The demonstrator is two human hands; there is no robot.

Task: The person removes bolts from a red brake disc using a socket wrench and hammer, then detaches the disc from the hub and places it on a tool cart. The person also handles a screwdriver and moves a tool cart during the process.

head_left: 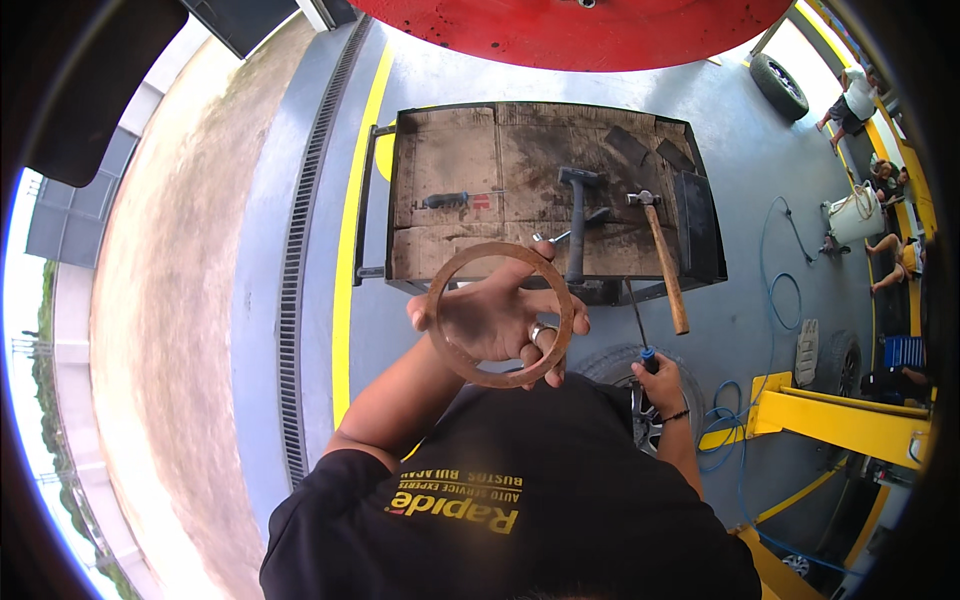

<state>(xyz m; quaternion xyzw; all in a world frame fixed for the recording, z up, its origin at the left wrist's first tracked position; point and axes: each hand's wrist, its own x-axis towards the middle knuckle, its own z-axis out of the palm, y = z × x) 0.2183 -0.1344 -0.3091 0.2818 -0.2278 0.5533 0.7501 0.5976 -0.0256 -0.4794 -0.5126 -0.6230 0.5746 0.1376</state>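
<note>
My left hand (490,318) is raised at the middle, its fingers spread behind and around a flat rusty-brown ring (448,356). The ring faces me, and the palm shows through its opening. A metal band sits on one finger. Lower right, my right hand (664,388) is closed round the blue-and-black handle of a screwdriver (648,357), whose long thin shaft points up toward the bench's front edge. Beyond the ring is a cardboard-covered bench (445,140). On it lie a dark-handled hammer (577,225), a wooden-handled hammer (660,245), a ratchet (590,218) and another screwdriver (455,200).
A red round-edged object (590,40) hangs over the far side. Right of me stand a yellow lift arm (830,410), a white bucket (855,213) and blue hoses (785,300) on the floor. A wheel (645,400) lies beside my right arm. Several people are at the far right.
</note>
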